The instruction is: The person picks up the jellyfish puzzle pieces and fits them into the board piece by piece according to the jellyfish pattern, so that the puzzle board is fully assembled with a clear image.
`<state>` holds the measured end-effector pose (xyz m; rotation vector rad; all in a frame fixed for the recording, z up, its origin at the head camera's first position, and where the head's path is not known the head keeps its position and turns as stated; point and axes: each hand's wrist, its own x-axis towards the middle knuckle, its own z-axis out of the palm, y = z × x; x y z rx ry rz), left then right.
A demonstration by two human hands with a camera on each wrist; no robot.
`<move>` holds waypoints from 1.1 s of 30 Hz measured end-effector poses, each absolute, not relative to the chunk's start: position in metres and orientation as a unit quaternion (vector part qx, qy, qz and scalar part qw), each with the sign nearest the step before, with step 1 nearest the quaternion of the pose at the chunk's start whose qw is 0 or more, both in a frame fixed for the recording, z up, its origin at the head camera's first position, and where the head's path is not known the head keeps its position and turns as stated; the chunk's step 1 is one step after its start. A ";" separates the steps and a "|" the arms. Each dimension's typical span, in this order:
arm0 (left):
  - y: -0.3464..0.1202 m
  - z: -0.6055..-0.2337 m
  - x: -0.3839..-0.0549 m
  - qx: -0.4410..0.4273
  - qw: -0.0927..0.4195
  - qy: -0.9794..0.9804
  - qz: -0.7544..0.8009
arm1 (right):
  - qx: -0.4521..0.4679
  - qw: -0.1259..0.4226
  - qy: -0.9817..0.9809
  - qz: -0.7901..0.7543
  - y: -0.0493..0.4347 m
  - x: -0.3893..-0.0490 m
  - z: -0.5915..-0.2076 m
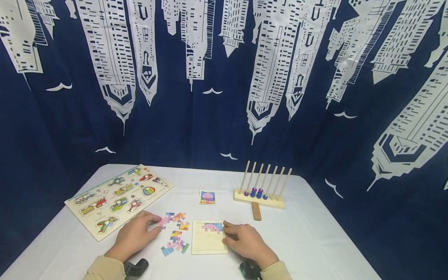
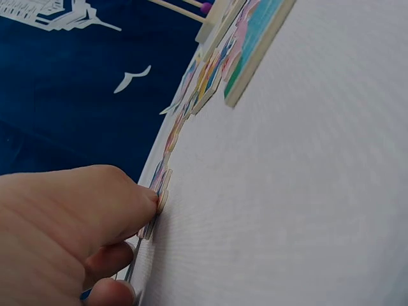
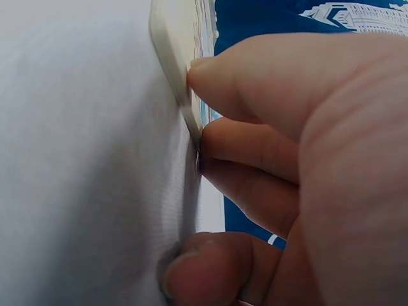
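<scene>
On the left, my left hand (image 1: 137,231) pinches a pink jigsaw piece (image 1: 163,222) at the edge of the loose pieces; its thumb lies against the piece in the left wrist view. Other colourful jigsaw pieces (image 1: 175,235) spread between that hand and a square wooden puzzle tray (image 1: 209,245). Inside the tray's upper right part sit joined pieces with a pink face (image 1: 211,228). My right hand (image 1: 247,240) grips the tray's right edge, thumb at the rim and fingertips by the upper corner. In the right wrist view, the tray's pale side (image 3: 171,54) runs beside the thumb.
A small picture card (image 1: 207,197) lies behind the tray. Farther right stands a wooden peg rack (image 1: 259,199) with purple and blue beads, a brown wooden block (image 1: 256,211) before it. A large vehicle puzzle board (image 1: 119,200) lies at the left on the white-covered table (image 1: 308,241).
</scene>
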<state>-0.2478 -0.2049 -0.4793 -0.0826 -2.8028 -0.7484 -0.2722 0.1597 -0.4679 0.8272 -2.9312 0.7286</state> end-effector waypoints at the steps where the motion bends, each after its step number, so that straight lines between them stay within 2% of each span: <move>1: -0.205 -0.479 -0.248 -0.029 0.119 -0.959 -0.256 | 0.264 0.004 -0.936 0.234 0.160 -0.272 -0.468; 13: -0.205 -0.477 -0.246 -0.016 0.105 -0.952 -0.286 | 0.263 0.000 -0.934 0.241 0.160 -0.272 -0.467; 20: -0.204 -0.477 -0.247 -0.031 0.121 -0.950 -0.287 | 0.261 -0.001 -0.935 0.241 0.160 -0.272 -0.466; 23: -0.200 -0.474 -0.245 -0.043 0.092 -0.946 -0.307 | 0.261 -0.001 -0.935 0.239 0.160 -0.272 -0.466; 28: -0.196 -0.470 -0.237 -0.118 0.004 -0.947 -0.299 | 0.265 0.003 -0.934 0.240 0.160 -0.272 -0.467; 33: -0.194 -0.468 -0.234 -0.171 -0.011 -0.942 -0.290 | 0.268 0.006 -0.934 0.238 0.161 -0.273 -0.467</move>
